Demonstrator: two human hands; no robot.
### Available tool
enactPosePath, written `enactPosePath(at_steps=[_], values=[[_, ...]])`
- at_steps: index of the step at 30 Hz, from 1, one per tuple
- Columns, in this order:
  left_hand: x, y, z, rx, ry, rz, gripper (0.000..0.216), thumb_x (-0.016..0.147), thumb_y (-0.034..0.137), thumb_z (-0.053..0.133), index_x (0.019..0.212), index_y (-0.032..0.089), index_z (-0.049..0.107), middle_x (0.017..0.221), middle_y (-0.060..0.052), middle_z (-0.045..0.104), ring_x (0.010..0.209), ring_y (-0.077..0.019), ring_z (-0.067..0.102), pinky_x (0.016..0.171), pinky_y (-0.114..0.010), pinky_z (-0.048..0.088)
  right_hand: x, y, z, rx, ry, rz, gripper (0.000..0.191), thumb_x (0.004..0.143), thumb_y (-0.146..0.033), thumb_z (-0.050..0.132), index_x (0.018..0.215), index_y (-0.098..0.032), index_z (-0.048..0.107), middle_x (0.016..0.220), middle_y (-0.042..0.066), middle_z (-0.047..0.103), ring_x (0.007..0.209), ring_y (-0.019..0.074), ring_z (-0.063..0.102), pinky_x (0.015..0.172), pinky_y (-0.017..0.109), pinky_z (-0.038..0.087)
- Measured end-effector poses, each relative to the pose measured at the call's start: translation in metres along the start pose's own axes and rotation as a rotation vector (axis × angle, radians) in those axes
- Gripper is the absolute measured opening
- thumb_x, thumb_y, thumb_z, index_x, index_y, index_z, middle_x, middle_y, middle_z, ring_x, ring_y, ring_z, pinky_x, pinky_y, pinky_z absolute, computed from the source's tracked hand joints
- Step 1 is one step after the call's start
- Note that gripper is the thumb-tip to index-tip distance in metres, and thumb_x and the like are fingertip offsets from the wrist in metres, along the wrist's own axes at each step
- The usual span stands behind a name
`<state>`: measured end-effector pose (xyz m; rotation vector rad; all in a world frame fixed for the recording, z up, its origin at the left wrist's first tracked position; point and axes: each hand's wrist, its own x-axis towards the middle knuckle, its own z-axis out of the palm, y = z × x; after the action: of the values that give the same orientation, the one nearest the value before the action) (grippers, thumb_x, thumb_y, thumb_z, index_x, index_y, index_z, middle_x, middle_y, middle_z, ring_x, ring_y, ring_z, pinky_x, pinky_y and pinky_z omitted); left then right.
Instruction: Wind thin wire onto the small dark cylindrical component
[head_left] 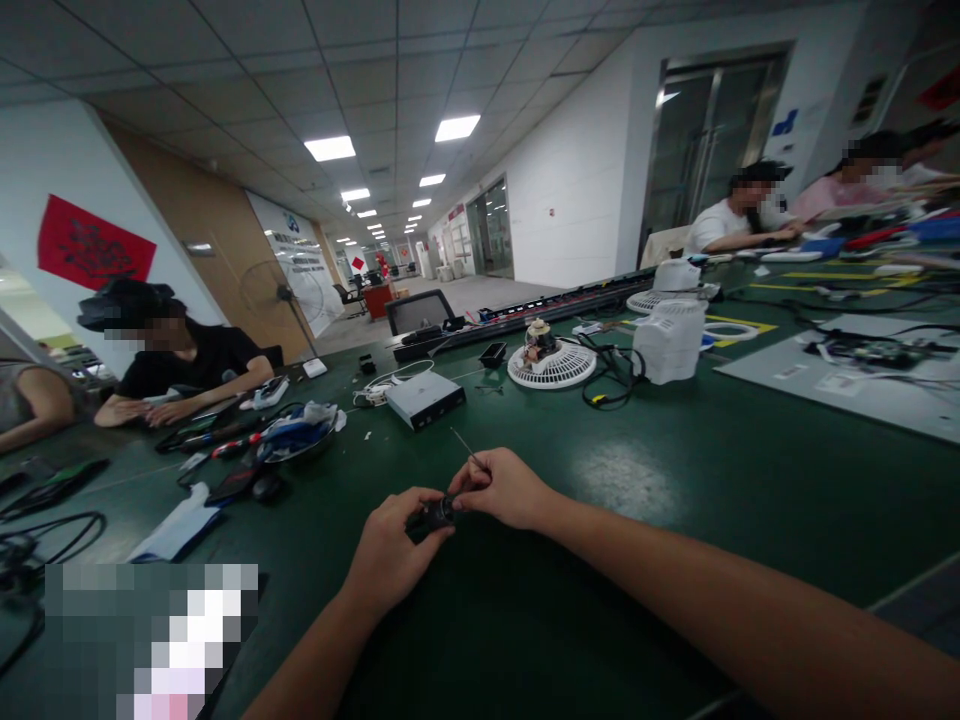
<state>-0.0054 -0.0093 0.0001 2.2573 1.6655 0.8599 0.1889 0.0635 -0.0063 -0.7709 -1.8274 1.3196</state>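
My left hand [397, 545] is closed around a small black cylindrical part [441, 512], held just above the green table. Its thumb and fingers grip the part from the left. My right hand [501, 488] meets it from the right, fingertips pinched at the part's near end. Out of the right hand sticks a thin metal rod [466, 446], pointing up and left; its other end is hidden in the fingers, so I cannot tell its exact kind.
Beyond my hands stand a grey disc drive [425, 400], a white fan grille [552, 366] with a motor, and a white housing [669, 340]. A bowl [300, 440] of cloth and tools lies left. A pale panel [862, 375] lies right. Co-workers sit on both sides.
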Motion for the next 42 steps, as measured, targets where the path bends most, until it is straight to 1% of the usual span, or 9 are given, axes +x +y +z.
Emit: enactPosePath(at_steps=[5,11,15,18,27,31,35,40,42], values=[[0.000,-0.003,0.000,-0.017,0.019,0.038,0.028,0.076,0.030,0.070,0.104,0.026,0.067,0.100,-0.002,0.072,0.091,-0.0217,0.066,0.081,-0.035,0.051,0.000,0.004,-0.001,-0.007,-0.026,-0.009,0.042,0.065,-0.013,0.071,0.058,-0.021,0.030,0.077,0.002,0.070,0.079,0.0187,0.068,0.064,0.027,0.050],[-0.001,0.000,0.001,-0.018,-0.038,0.057,0.027,0.077,0.028,0.070,0.104,0.027,0.067,0.099,-0.002,0.072,0.090,-0.0212,0.065,0.080,-0.035,0.051,-0.002,-0.002,0.002,-0.087,-0.055,0.006,0.039,0.064,-0.009,0.066,0.058,-0.021,0.029,0.076,0.000,0.067,0.069,0.0138,0.063,0.057,0.022,0.045],[-0.002,0.002,0.003,-0.032,-0.067,0.065,0.027,0.078,0.028,0.069,0.105,0.026,0.066,0.100,-0.003,0.071,0.091,-0.0218,0.065,0.082,-0.036,0.050,-0.005,-0.005,0.004,-0.019,-0.109,0.030,0.037,0.064,-0.012,0.066,0.060,-0.021,0.030,0.078,-0.001,0.064,0.064,0.0114,0.059,0.056,0.022,0.045],[-0.002,0.003,0.003,-0.025,-0.068,0.074,0.029,0.077,0.028,0.071,0.105,0.027,0.066,0.100,-0.003,0.071,0.091,-0.0218,0.065,0.081,-0.035,0.049,-0.004,0.000,0.005,0.006,-0.128,0.049,0.039,0.062,-0.013,0.068,0.061,-0.020,0.031,0.077,-0.002,0.062,0.063,0.0110,0.059,0.055,0.021,0.045],[-0.002,0.004,0.002,0.013,-0.085,0.105,0.030,0.075,0.023,0.073,0.104,0.027,0.067,0.097,-0.001,0.071,0.090,-0.0213,0.063,0.079,-0.033,0.047,-0.001,0.010,0.007,0.022,-0.139,0.122,0.036,0.064,-0.015,0.067,0.063,-0.021,0.032,0.075,-0.002,0.061,0.056,0.0120,0.061,0.049,0.022,0.043],[-0.002,0.004,0.003,0.028,-0.099,0.110,0.030,0.074,0.021,0.073,0.103,0.027,0.066,0.096,0.000,0.071,0.089,-0.0212,0.062,0.078,-0.033,0.046,-0.004,0.006,0.008,-0.074,-0.129,0.128,0.031,0.066,-0.014,0.065,0.065,-0.021,0.034,0.074,-0.003,0.061,0.056,0.0113,0.059,0.047,0.021,0.041],[-0.003,0.003,0.002,0.030,-0.089,0.100,0.031,0.074,0.022,0.074,0.104,0.026,0.066,0.096,-0.001,0.071,0.089,-0.0215,0.062,0.078,-0.033,0.046,-0.005,0.000,0.009,-0.254,-0.047,0.084,0.031,0.064,-0.012,0.065,0.061,-0.020,0.035,0.070,-0.003,0.061,0.058,0.0101,0.055,0.048,0.020,0.037],[-0.003,0.002,0.002,0.007,-0.064,0.116,0.031,0.074,0.022,0.074,0.103,0.027,0.066,0.096,-0.001,0.071,0.088,-0.0208,0.062,0.077,-0.033,0.046,0.000,0.005,0.011,0.026,-0.119,0.246,0.035,0.062,-0.016,0.068,0.062,-0.021,0.033,0.065,-0.006,0.058,0.047,0.0079,0.051,0.043,0.020,0.035],[-0.004,0.003,0.003,0.002,-0.058,0.127,0.031,0.074,0.022,0.074,0.103,0.026,0.066,0.096,0.000,0.071,0.088,-0.0208,0.063,0.078,-0.033,0.047,0.001,0.007,0.011,0.102,-0.143,0.266,0.036,0.060,-0.016,0.070,0.061,-0.021,0.034,0.061,-0.008,0.054,0.046,0.0075,0.050,0.042,0.020,0.034]])
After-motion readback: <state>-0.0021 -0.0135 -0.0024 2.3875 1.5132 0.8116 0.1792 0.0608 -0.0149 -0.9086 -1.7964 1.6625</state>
